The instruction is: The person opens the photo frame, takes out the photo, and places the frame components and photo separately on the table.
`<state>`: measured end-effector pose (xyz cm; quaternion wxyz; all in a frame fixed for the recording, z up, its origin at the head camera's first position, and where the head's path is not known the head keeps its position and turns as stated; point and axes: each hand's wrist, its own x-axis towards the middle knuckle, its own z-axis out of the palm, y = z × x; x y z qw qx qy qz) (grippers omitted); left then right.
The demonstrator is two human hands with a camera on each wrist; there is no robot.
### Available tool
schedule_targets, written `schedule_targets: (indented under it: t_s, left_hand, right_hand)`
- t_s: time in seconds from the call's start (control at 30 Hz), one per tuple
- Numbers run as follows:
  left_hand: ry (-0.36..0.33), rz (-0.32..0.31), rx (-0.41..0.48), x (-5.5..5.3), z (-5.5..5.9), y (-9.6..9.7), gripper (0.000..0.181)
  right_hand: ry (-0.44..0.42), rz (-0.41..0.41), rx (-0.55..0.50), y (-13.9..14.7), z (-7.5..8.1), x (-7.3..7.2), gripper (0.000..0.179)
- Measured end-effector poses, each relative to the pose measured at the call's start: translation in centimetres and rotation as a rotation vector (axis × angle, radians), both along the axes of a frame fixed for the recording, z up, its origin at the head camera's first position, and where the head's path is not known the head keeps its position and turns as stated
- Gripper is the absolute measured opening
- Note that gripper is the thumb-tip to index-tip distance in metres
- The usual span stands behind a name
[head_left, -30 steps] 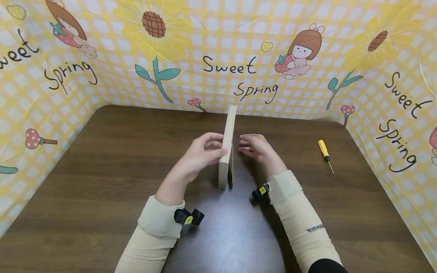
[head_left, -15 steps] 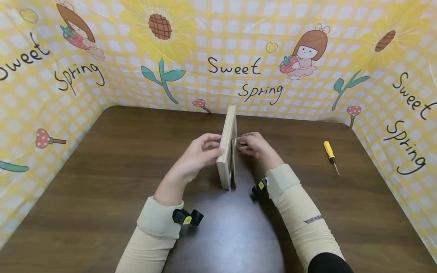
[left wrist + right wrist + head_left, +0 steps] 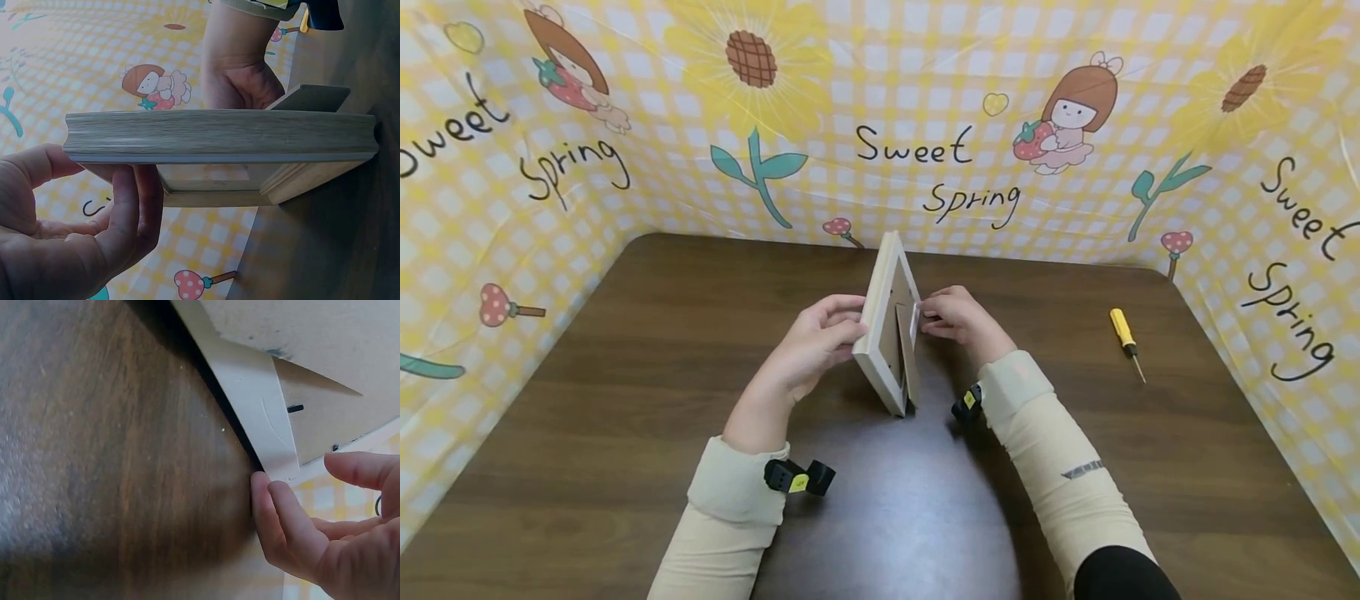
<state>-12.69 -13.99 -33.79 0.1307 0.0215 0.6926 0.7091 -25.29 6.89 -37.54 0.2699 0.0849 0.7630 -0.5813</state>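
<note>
A pale wooden picture frame stands on its edge on the dark table, its brown back turned to the right. The kickstand on the back juts out to the right. My left hand grips the frame's near side; in the left wrist view, the thumb is at the corner and fingers press the front. At the far side is my right hand. In the right wrist view, its fingertips touch the frame's corner, loosely bent, with the thumb spread apart from them. The frame's front is hidden in the head view.
A screwdriver with a yellow and black handle lies on the table to the right. Yellow checked cloth with printed flowers and figures lines the back and both sides. Each sleeve carries a small black wrist camera.
The picture frame has turned so that more of its back and kickstand shows. My left hand moved left with it; my right hand came in to touch the far side.
</note>
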Motion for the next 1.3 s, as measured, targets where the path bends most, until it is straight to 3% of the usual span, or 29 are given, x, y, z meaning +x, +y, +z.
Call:
schedule_targets:
  t_s: [0.2,0.5,0.73,0.97,1.3]
  left_hand:
    - [-0.001,0.013,0.004,0.0,-0.1,-0.6,0.049]
    - [-0.013,0.031,0.012,-0.1,-0.6,-1.1,0.048]
    - [-0.005,0.049,0.051,0.1,-1.0,-1.5,0.048]
    - [-0.021,0.048,0.061,0.1,-1.3,-1.7,0.049]
    - [-0.050,0.048,0.065,0.1,-1.7,-2.2,0.051]
  right_hand:
    - [0.032,0.046,0.050,-0.7,0.1,0.1,0.061]
    - [0.033,0.035,0.086,-1.4,-0.3,0.1,0.044]
    - [0.044,0.001,0.081,-1.5,-0.5,0.1,0.049]
    - [0.060,0.010,0.113,-1.1,-0.5,0.1,0.035]
    - [0.032,0.011,0.152,-1.1,-0.6,0.0,0.029]
